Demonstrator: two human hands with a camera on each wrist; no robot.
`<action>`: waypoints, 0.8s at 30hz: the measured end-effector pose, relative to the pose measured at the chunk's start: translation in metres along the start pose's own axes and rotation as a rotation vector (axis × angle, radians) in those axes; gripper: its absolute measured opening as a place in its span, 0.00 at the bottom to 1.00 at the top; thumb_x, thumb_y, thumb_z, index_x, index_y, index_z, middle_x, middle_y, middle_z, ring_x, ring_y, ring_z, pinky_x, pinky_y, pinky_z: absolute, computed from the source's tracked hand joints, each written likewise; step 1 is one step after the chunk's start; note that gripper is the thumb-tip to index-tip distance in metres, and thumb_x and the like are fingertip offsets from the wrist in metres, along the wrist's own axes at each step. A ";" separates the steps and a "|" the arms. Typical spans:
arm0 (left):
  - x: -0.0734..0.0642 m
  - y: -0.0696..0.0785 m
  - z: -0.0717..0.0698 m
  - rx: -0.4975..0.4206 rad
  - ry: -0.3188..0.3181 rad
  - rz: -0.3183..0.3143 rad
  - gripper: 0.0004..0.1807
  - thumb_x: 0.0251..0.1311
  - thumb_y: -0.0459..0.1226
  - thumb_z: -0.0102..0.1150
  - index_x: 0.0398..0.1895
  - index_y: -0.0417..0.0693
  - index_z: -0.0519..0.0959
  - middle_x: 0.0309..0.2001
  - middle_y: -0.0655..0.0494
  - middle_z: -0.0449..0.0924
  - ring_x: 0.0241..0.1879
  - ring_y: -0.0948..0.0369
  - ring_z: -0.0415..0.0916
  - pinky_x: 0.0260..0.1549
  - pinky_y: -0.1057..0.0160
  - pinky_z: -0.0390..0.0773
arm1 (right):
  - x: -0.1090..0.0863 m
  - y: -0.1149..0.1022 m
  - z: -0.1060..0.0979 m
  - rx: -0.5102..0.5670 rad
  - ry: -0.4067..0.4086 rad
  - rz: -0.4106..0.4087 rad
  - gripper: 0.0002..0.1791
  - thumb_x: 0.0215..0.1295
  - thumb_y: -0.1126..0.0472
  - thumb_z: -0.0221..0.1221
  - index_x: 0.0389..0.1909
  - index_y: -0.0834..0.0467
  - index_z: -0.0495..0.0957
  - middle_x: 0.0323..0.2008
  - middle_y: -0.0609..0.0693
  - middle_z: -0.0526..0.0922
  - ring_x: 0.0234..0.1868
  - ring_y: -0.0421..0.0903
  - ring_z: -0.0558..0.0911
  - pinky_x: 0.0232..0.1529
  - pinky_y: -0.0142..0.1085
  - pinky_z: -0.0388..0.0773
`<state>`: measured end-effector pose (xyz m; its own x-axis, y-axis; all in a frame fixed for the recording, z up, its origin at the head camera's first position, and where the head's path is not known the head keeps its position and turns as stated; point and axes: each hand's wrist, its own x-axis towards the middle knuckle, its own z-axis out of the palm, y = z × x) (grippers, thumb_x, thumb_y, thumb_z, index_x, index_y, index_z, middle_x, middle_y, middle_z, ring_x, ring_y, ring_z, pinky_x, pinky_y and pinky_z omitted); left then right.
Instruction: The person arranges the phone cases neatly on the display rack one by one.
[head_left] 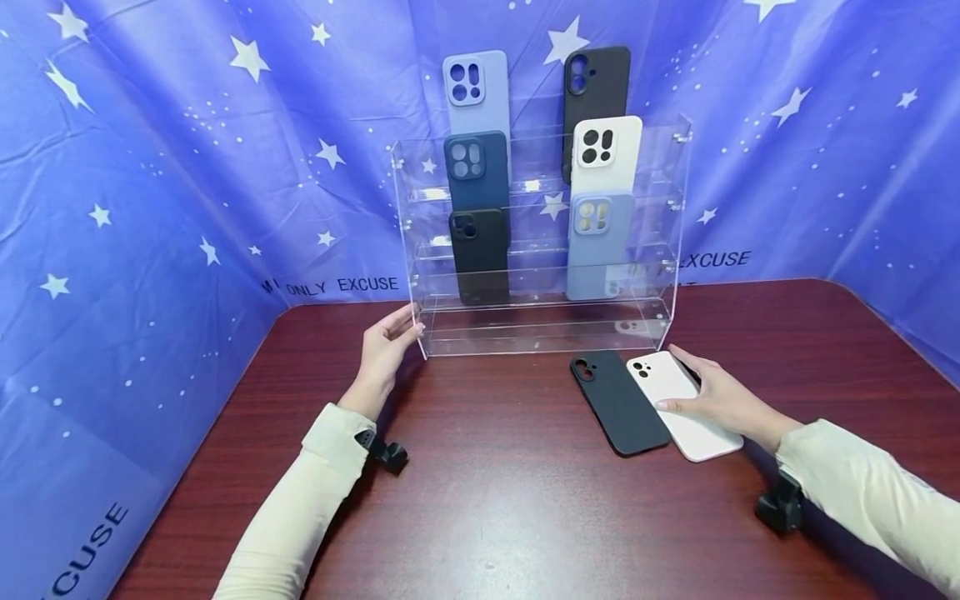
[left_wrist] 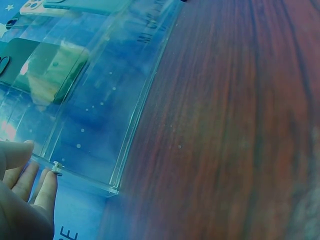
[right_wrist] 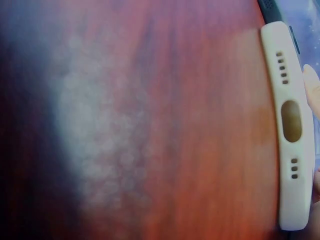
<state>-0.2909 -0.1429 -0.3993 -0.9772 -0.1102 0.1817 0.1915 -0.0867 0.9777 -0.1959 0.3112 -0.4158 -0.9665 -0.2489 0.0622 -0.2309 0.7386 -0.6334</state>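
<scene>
A clear acrylic display rack (head_left: 540,333) stands toward the back of the table, with phone cases in two columns on its tiers. My left hand (head_left: 386,354) pinches the rack's left side panel low down; in the left wrist view its thumb and fingers (left_wrist: 46,192) are at the panel's edge. On the right, my right hand (head_left: 716,400) grips a white phone case (head_left: 678,383) across its width, thumb on its left side. Its bottom end with the port opening faces the right wrist camera. Beside it a black phone case (head_left: 618,404) lies on the table.
In the rack's left column are a light blue case (head_left: 495,92), a dark blue case (head_left: 480,187) and a black case (head_left: 483,258). The right column has a black case (head_left: 607,83), a white case (head_left: 622,167) and a light blue case (head_left: 600,250). A starry blue curtain (head_left: 172,167) hangs behind.
</scene>
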 end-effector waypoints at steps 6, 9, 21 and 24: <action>0.001 0.000 0.000 0.007 -0.003 0.003 0.23 0.54 0.20 0.58 0.56 0.30 0.73 0.55 0.35 0.73 0.40 0.67 0.79 0.40 0.73 0.79 | 0.003 -0.002 -0.002 0.008 -0.012 0.038 0.54 0.50 0.49 0.70 0.70 0.70 0.50 0.65 0.74 0.58 0.62 0.67 0.60 0.55 0.58 0.62; 0.002 0.000 0.000 0.006 -0.006 0.004 0.23 0.54 0.20 0.57 0.56 0.30 0.73 0.55 0.34 0.73 0.37 0.72 0.79 0.40 0.73 0.79 | 0.005 -0.001 -0.003 0.000 -0.010 0.051 0.54 0.51 0.49 0.69 0.69 0.69 0.50 0.64 0.74 0.58 0.61 0.67 0.60 0.53 0.58 0.62; 0.000 0.000 -0.001 0.009 0.003 0.005 0.23 0.54 0.20 0.57 0.56 0.30 0.73 0.55 0.35 0.73 0.37 0.72 0.79 0.40 0.73 0.79 | 0.006 -0.007 0.000 0.043 0.070 -0.053 0.50 0.47 0.61 0.71 0.66 0.73 0.52 0.60 0.74 0.56 0.59 0.66 0.58 0.53 0.57 0.59; 0.000 -0.002 0.000 0.008 0.000 0.001 0.23 0.54 0.20 0.58 0.56 0.30 0.73 0.55 0.35 0.73 0.39 0.69 0.79 0.40 0.73 0.79 | 0.003 -0.011 -0.003 0.026 0.053 -0.003 0.52 0.48 0.58 0.71 0.67 0.72 0.50 0.62 0.74 0.55 0.60 0.67 0.58 0.54 0.59 0.60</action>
<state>-0.2909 -0.1427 -0.4012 -0.9770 -0.1103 0.1824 0.1915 -0.0788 0.9783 -0.1967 0.3043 -0.4068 -0.9706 -0.2170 0.1038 -0.2311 0.7212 -0.6530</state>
